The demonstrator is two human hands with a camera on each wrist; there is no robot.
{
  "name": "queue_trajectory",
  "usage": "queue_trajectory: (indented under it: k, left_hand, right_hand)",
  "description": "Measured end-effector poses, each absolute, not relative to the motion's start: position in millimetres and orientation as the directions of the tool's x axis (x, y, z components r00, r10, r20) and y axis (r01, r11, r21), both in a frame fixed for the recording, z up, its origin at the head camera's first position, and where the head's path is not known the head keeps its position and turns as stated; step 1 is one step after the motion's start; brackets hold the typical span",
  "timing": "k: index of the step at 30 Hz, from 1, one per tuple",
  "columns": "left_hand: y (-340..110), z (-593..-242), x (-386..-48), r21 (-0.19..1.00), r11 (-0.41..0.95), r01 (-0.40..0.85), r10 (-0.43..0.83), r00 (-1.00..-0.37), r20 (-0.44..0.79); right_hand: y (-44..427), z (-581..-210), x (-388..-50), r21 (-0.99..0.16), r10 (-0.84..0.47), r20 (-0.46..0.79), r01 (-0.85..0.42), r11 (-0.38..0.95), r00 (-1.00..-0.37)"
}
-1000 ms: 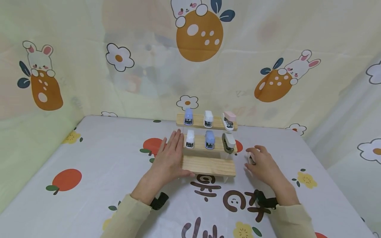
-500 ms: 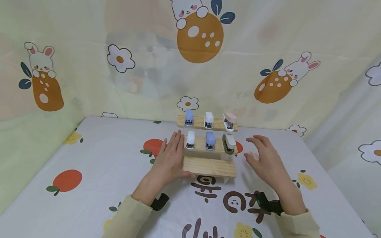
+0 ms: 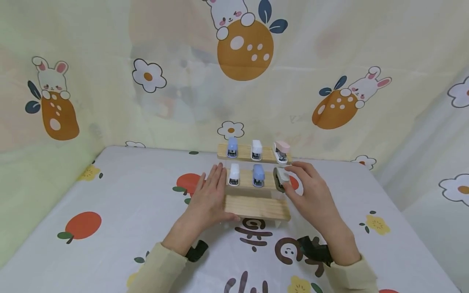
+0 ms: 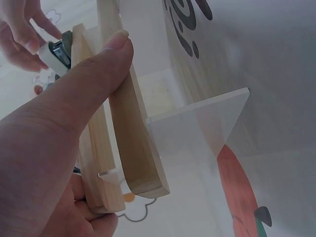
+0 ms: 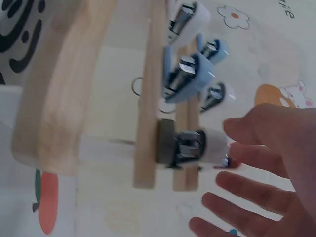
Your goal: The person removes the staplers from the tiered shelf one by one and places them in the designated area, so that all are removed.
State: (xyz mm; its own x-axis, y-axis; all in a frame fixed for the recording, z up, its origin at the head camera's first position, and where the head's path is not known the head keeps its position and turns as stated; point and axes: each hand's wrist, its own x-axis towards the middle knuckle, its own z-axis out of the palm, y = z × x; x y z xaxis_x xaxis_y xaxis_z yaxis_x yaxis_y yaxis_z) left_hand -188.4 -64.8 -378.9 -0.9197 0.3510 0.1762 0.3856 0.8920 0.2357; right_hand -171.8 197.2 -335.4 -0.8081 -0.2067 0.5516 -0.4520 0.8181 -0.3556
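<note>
A person's right hand [image 3: 313,193] brought thumb and forefinger to the grey-and-white mini stapler [image 3: 280,179] at the right end of a three-tier wooden rack's [image 3: 256,206] middle plank. Whether the two digits were gripping it could not be told, since they covered part of its right side; the other fingers were spread loosely in the right wrist view. The left hand [image 3: 207,199] lay with straight fingers against the rack's left end, its thumb touching the lowest plank's front edge. Blurring softened the nearest plank in the right wrist view (the lettering on the bench [image 3: 121,244] was cut off there, too).

The planks were pale, straight-grained wood with rounded corners, held on thin, translucent side panels [image 4: 197,123], one ending in a sharp point. Smooth, rounded staplers filled out the display: a white one [image 3: 234,175] and a blue one [image 3: 258,175] on the middle plank; another blue [image 3: 232,147], another white [image 3: 257,149] and a pink-and-white one [image 3: 281,151] on top. Behind hung a creased cloth backdrop [image 3: 190,110] printed with rabbits and flowers.
</note>
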Motion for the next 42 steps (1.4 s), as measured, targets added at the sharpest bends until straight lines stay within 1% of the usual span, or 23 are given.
queue_trajectory:
  k: [6, 13, 18, 22, 30, 36, 42]
  left_hand:
    - [-63, -380, -188, 0.227, 0.893, 0.389, 0.357, -0.919, 0.171]
    - [-64, -380, -188, 0.248, 0.890, 0.383, 0.350, -0.921, 0.169]
    - [-65, -380, -188, 0.254, 0.887, 0.385, 0.351, -0.921, 0.170]
    - [-65, -379, -187, 0.253, 0.887, 0.386, 0.350, -0.920, 0.175]
    - [-64, -379, -187, 0.255, 0.887, 0.384, 0.350, -0.921, 0.171]
    - [-64, -379, -187, 0.257, 0.886, 0.386, 0.352, -0.921, 0.169]
    - [-64, -379, -186, 0.256, 0.887, 0.386, 0.350, -0.920, 0.174]
  right_hand:
    - [190, -344, -175, -0.336, -0.224, 0.583, -0.483, 0.808, -0.781]
    - [184, -353, -182, -0.294, -0.246, 0.567, -0.473, 0.831, -0.786]
    - [181, -354, -183, -0.291, -0.247, 0.569, -0.473, 0.831, -0.784]
    - [179, -353, -180, -0.301, -0.242, 0.564, -0.470, 0.830, -0.789]
    - [180, -350, -176, -0.283, -0.243, 0.552, -0.453, 0.845, -0.798]
    - [179, -352, -176, -0.306, -0.240, 0.525, -0.444, 0.842, -0.817]
    - [179, -351, -174, -0.283, -0.233, 0.515, -0.421, 0.862, -0.825]
